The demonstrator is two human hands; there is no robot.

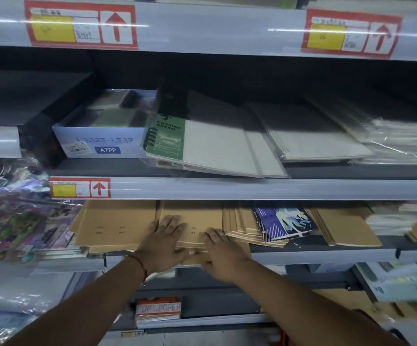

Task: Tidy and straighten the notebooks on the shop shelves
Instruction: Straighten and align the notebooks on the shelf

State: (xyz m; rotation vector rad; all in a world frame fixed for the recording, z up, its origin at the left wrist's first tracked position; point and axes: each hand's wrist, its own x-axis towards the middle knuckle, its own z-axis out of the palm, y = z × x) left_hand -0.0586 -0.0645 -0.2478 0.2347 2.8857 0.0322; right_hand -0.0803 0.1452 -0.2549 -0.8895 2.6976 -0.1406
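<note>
Pressing flat, fingers straight: left hand (pixel 168 242), right hand (pixel 223 253) on one brown notebook stack (pixel 192 221); two hands gripping nothing

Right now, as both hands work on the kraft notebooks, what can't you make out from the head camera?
- Kraft stack: its back part is hidden under the shelf rail.
- Right hand: blurred by motion; finger pose unclear.
- Left hand covers part of the stack's cover.
- Price labels: print too small and blurred.
- White box: contents dark, glare on the wrap.
</note>
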